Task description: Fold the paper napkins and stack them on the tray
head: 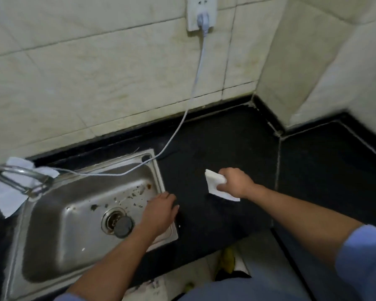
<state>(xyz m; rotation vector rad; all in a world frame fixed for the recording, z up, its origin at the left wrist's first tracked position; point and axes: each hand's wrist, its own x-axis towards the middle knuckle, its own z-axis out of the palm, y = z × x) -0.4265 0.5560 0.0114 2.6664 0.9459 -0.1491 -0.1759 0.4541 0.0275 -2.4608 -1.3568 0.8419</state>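
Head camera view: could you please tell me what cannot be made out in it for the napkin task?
1. Tray: none shows in the head view, so its place is unknown.
2. White folded paper napkin: the right hand grips it and covers its right part; the layer count is unclear.
3. White paper sheets: cut off by the left edge and partly behind the blurred metal tap.

**One head view, steep down-look**

Head-worn wide-angle camera, facing forward and down over the counter (226, 144) edge. Close range: left hand (161, 210) and right hand (237, 183) sit low centre, arms entering from the bottom. Sink (52, 235) at left; the wall (96, 83) corner fills the top.
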